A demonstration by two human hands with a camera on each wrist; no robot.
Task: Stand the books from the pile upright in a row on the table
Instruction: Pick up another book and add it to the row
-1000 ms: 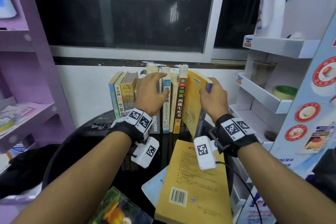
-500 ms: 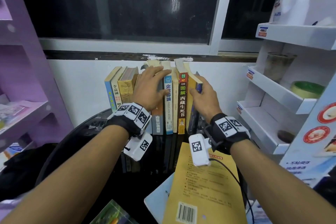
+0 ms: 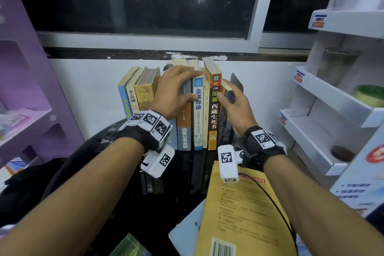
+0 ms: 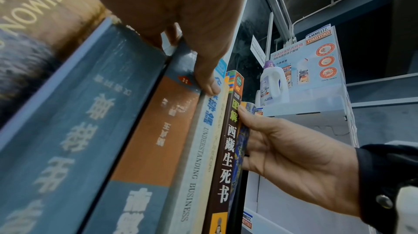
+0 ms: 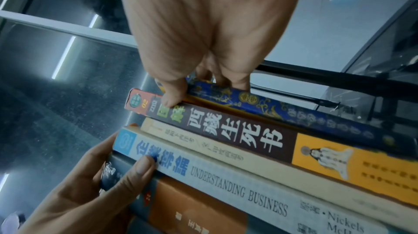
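Observation:
A row of books (image 3: 143,93) stands upright against the white wall at the back of the black round table (image 3: 99,172). My left hand (image 3: 187,87) curls over the tops of the grey-and-orange book (image 3: 184,131), its thumb on the blue-white "Understanding Business" spine (image 5: 237,191). My right hand (image 3: 228,97) pinches the blue patterned book (image 5: 271,109) at the row's right end, thumb beside the brown-spined book (image 3: 214,114). That book stands upright against the row. A yellow book (image 3: 245,214) lies flat on a pale blue one (image 3: 187,233) near me.
A purple shelf unit (image 3: 25,110) stands at the left. A white display rack (image 3: 332,110) with a green roll and jars is close at the right. A dark flat plate (image 3: 236,79) rises behind the row's right end. A green-covered item (image 3: 131,247) lies at the front edge.
The blue patterned book leaned out from the row with its yellow cover showing; my right hand has pushed it upright against the brown-spined book. My left hand stayed on the row.

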